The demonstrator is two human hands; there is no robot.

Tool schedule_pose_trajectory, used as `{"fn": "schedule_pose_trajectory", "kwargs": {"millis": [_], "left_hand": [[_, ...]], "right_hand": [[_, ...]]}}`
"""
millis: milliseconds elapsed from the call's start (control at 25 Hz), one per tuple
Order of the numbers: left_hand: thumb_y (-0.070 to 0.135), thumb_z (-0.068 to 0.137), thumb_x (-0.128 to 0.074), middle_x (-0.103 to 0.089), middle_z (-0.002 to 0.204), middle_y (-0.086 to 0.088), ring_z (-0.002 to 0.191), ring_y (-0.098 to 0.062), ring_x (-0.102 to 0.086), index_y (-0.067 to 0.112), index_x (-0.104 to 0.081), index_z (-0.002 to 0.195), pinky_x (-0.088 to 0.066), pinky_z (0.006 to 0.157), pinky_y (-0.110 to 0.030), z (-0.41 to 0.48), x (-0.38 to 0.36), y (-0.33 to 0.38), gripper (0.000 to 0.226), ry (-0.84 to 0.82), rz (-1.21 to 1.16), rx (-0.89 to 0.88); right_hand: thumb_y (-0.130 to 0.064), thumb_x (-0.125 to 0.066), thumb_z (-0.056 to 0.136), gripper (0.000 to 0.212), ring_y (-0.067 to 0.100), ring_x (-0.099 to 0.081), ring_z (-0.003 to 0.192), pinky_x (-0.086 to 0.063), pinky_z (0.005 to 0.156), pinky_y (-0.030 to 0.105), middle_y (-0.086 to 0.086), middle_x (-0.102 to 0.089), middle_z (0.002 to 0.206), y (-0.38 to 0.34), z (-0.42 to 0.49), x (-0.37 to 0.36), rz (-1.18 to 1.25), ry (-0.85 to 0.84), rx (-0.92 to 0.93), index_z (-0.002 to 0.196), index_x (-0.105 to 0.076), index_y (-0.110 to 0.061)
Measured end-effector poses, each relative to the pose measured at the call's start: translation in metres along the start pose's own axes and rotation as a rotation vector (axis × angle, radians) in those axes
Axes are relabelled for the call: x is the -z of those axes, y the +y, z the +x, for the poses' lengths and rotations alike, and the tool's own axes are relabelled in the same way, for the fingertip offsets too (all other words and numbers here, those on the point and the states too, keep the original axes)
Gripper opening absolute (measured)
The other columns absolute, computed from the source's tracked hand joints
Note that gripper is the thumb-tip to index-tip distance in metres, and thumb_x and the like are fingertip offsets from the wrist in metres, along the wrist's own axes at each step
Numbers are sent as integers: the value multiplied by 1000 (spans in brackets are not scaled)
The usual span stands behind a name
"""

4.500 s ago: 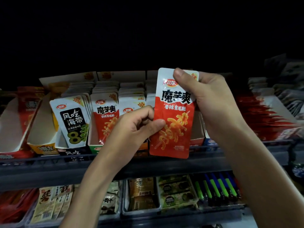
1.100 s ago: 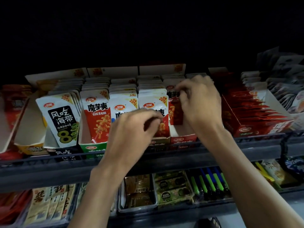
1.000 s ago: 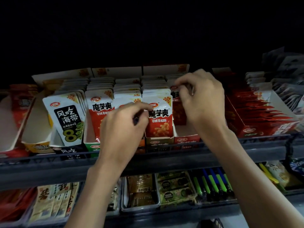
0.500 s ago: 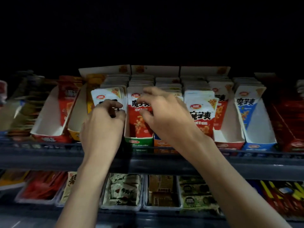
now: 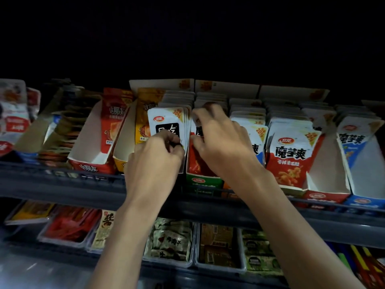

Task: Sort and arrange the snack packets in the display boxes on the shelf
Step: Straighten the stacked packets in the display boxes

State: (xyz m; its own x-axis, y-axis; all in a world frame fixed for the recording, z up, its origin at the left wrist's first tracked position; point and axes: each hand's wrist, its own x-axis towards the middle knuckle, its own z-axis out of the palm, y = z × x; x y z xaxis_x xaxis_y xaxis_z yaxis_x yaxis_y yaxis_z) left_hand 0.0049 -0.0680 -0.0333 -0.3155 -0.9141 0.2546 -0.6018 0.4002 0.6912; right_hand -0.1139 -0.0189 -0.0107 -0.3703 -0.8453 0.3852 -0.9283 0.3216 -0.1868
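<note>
The left hand is clenched on the white-and-black packets: thumb and forefinger pinch the lower face of the front packet of this upright stack. The hand hides the stack's box.

The right hand grasps the red packet just to the right. We see the thumb on its face and the fingers bent over its top edge. This area is blurred, so we cannot tell how many packets the fingers take in. The red packet stands upright at the front of the green-fronted box. The 2 hands are just beside each other.

To the right we find a red-and-white packet at the head of its row. Beyond it, a blue packet leans in the blue-fronted box. To the left stand an orange packet and the red-fronted box.

All boxes sit in 1 row on the upper shelf. Below it, clear trays hold other packets.
</note>
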Motion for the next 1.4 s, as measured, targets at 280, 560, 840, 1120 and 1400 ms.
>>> {"fn": "schedule_pose_trajectory", "kwargs": {"millis": [280, 560, 840, 1120, 1400], "left_hand": [[29, 90, -60, -60, 73, 17, 72, -13, -61, 32, -66, 104, -41, 58, -30, -1, -1, -1, 15, 12, -35, -51], [32, 90, -62, -66, 92, 13, 87, -16, -63, 32, -64, 109, -44, 63, -30, 0, -8, 1, 19, -4, -62, -86], [41, 89, -65, -68, 99, 14, 75, 4, -58, 30, -61, 118, -41, 56, -10, -4, -11, 17, 31, -76, -284, -196], [19, 90, -61, -62, 56, 15, 43, 5, -51, 14, -65, 81, -34, 43, -6, -24, -12, 50, 11, -420, -717, -273], [29, 78, -65, -52, 50, 9, 46, -5, -40, 6, -61, 68, -30, 47, -16, -38, -28, 73, 25, -588, -771, -345]], "right_hand": [[-23, -59, 97, 25, 26, -58, 105, -48, 84, 40, -1, -53, 122, 5, -4, 6, 84, 128, -45, 121, -60, -25], [-37, -58, 97, 27, 27, -59, 107, -40, 80, 37, -3, -63, 118, 24, -11, 6, 44, 129, -104, 121, -61, -27], [-34, -60, 97, 11, 9, -65, 69, -58, 64, 34, -11, -67, 83, 35, -27, 40, 622, 451, -63, 98, -65, -24], [-21, -56, 100, 19, -2, -53, 45, -40, 47, 13, -11, -59, 54, 71, -43, 75, 1111, 491, -285, 101, -57, -2], [-20, -55, 100, 20, -1, -56, 42, -40, 41, 11, -7, -61, 52, 104, -67, 93, 1335, 392, -427, 101, -54, 1]]}}
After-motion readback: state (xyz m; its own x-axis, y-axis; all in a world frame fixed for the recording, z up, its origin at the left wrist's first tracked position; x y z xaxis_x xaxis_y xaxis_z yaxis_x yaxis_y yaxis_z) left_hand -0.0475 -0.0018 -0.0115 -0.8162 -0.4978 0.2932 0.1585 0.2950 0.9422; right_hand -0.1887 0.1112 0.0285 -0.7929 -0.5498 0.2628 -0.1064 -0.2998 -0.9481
